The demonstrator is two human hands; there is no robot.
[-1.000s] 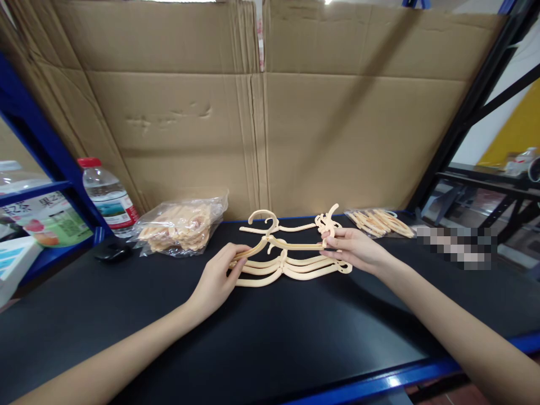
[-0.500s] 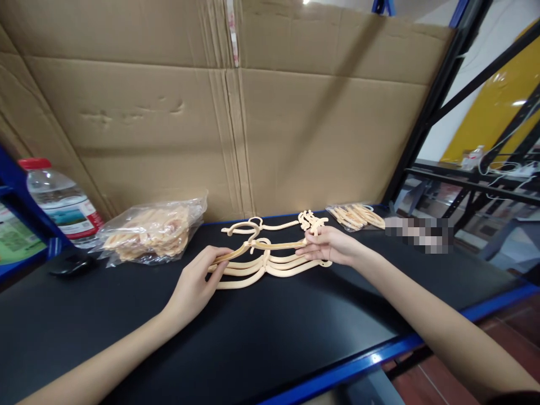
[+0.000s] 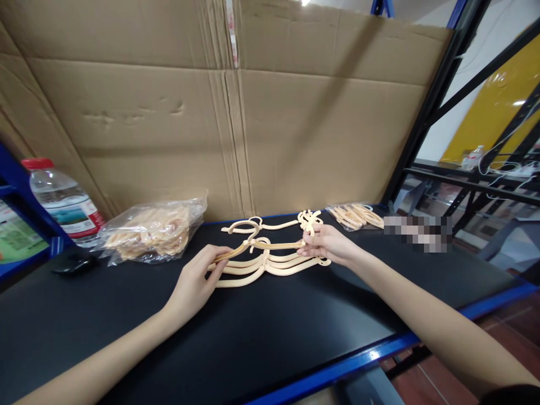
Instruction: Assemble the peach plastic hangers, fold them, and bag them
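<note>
A small stack of cream plastic hangers (image 3: 270, 264) lies on the black tabletop (image 3: 261, 337). Both hands hold the top hanger (image 3: 270, 246), lifted slightly above the stack. My left hand (image 3: 198, 281) pinches its left end. My right hand (image 3: 327, 244) pinches its right end, close to a loose cluster of hooks (image 3: 309, 218). One more hanger (image 3: 253, 226) lies flat behind the stack, toward the cardboard.
A clear bag of cream hangers (image 3: 149, 232) lies at the left, a smaller bag (image 3: 354, 215) at the right. A water bottle (image 3: 63, 202) and a dark object (image 3: 71, 262) are far left. Cardboard (image 3: 236, 129) walls the back. A blue edge (image 3: 379, 351) borders the table front.
The camera swung to the right during the first half second. Both hands have kept their pinch on the top hanger, which stays slightly raised over the stack.
</note>
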